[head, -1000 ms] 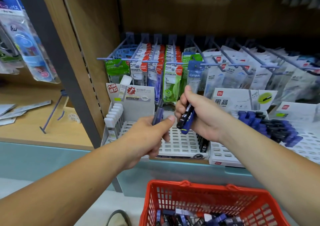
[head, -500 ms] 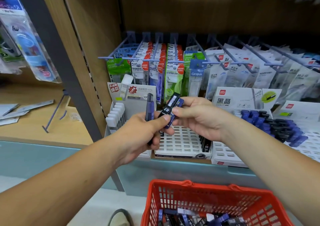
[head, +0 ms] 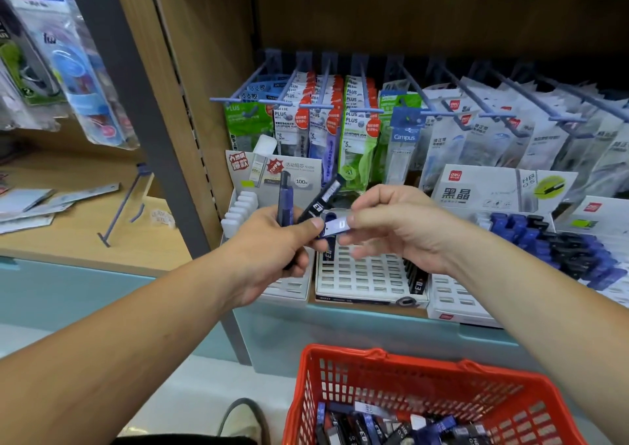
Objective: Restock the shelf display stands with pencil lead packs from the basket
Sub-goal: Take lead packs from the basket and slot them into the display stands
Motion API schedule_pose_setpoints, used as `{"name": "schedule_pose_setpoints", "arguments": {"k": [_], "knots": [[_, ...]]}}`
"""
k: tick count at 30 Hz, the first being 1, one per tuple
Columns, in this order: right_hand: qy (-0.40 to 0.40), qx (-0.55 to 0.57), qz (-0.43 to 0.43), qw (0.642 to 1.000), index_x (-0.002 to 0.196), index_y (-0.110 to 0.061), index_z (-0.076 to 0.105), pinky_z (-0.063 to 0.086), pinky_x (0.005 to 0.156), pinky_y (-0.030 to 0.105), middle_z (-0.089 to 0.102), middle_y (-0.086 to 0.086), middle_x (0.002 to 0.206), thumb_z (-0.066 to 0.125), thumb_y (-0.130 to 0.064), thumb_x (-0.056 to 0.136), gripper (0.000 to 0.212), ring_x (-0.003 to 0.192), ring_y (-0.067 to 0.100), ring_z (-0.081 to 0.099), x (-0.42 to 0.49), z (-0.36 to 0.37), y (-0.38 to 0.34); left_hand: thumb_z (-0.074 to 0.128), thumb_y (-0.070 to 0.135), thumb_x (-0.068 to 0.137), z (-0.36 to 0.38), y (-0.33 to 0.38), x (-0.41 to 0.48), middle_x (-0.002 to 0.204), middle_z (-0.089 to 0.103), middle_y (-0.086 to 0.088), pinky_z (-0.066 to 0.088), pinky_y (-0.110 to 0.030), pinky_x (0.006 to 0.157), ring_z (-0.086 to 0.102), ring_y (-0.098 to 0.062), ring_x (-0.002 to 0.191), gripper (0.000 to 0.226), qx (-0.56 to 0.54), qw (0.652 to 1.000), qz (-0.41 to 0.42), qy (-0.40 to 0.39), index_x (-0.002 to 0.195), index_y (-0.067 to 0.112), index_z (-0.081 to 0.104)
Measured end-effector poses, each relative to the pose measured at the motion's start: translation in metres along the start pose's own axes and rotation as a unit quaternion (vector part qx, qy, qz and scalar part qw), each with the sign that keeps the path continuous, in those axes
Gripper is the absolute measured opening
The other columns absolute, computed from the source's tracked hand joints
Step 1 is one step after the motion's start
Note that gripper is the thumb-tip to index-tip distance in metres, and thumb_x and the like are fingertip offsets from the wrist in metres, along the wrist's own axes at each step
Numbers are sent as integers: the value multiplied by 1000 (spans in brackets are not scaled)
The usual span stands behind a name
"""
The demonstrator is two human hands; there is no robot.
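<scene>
Over stand [head: 360, 274], lead pack [head: 335, 225] pinched btwn L hand [head: 272, 243] & R hand [head: 398, 226]

- Wooden shelf [head: 68, 240], left bay: flat packets [head: 27, 206] at the left edge, a loose blue hook [head: 119, 213] lying just beside them.
- Right bay: three white display stands side by side at the front edge.
- Left stand [head: 289, 289]: row of white packs [head: 240, 211].
- Middle stand [head: 360, 274]: grid mostly bare, a few black packs [head: 417, 281] at its right side.
- Right stand [head: 456, 303]: blue and black packs [head: 558, 247].
</scene>
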State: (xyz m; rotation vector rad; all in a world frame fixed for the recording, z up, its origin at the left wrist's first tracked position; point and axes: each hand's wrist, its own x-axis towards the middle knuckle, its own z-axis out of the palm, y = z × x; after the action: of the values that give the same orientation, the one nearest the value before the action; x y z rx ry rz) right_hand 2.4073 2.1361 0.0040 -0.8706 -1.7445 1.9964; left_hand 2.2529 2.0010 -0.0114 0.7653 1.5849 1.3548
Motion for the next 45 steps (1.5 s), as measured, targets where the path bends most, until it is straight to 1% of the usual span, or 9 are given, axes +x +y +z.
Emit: {"name": "schedule_pose_setpoints", "arguments": {"k": [4, 8, 14, 18, 26, 33, 38, 42, 45], "knots": [[-52, -224, -5, 973, 108, -8, 67, 47, 53, 28, 75, 9, 79, 79, 4, 82, 31, 67, 16, 66, -2, -2, 0, 65, 21, 102, -4, 0, 0, 81, 70, -14, 41, -26, 50, 46, -14, 51, 17, 45, 999, 29, 7, 85, 15, 63], [-73, -297, -46, 951, 97, -14, 75, 47, 52, 21, 76, 12, 82, 78, 7, 82, 26, 62, 10, 64, 2, 5, 6, 64, 23, 102, -6, -2, -2, 93, 75, -20, 41, -27, 51, 47, -15, 51, 17, 43, 999, 7, -13, 88, 13, 63], [42, -220, -30, 974, 96, -3, 68, 64, 65, 36, 71, 16, 82, 74, 5, 87, 14, 69, 25, 73, 12, 6, 28, 63, 22, 103, -19, -5, 0, 99, 78, -17, 39, -24, 49, 40, -12, 47, 23, 34, 997, -66, -3, 117, 3, 64], [101, -208, -59, 971, 92, -6, 72, 65, 69, 39, 73, 23, 91, 78, -3, 87, 9, 73, 22, 72, 21, 12, 46, 59, 18, 104, -23, -7, 1, 94, 79, -17, 35, -22, 44, 36, -13, 47, 26, 54, 994, -91, 15, 116, -4, 66], [103, -353, -109, 924, 89, -16, 74, 58, 71, 31, 73, 3, 80, 77, -12, 89, 5, 71, 14, 65, 30, 15, 57, 59, 18, 104, -28, -12, 0, 93, 79, -17, 34, -22, 45, 36, -11, 46, 19, 77, 991, -108, 6, 109, 2, 68], [112, -304, -84, 942, 83, -14, 72, 62, 81, 47, 76, 8, 76, 79, -6, 86, 11, 73, 22, 76, 33, 14, 65, 60, 19, 103, -29, -14, 1, 93, 79, -15, 35, -23, 46, 37, -12, 47, 18, 92, 990, -108, 2, 109, 4, 69], [117, -342, -110, 926, 89, -27, 57, 60, 67, 35, 75, 0, 73, 81, -11, 83, 29, 67, 16, 70, 32, 15, 64, 61, 20, 103, -29, -15, 2, 95, 79, -16, 35, -23, 46, 37, -13, 48, 21, 95, 990, -107, -3, 111, 3, 68], [123, -377, -126, 909, 91, -29, 56, 55, 66, 33, 69, -5, 86, 90, -18, 74, 40, 69, 12, 63, 30, 10, 53, 61, 20, 103, -27, -14, 0, 97, 78, -18, 34, -23, 47, 36, -13, 49, 23, 93, 990, -101, -10, 112, 1, 69], [120, -354, -164, 913, 102, -33, 56, 46, 67, 24, 64, -5, 97, 82, -10, 79, 41, 68, 11, 58, 27, 5, 43, 61, 19, 103, -22, -11, -1, 96, 77, -20, 32, -23, 46, 35, -15, 49, 24, 98, 991, -87, -20, 111, -1, 69]]}}
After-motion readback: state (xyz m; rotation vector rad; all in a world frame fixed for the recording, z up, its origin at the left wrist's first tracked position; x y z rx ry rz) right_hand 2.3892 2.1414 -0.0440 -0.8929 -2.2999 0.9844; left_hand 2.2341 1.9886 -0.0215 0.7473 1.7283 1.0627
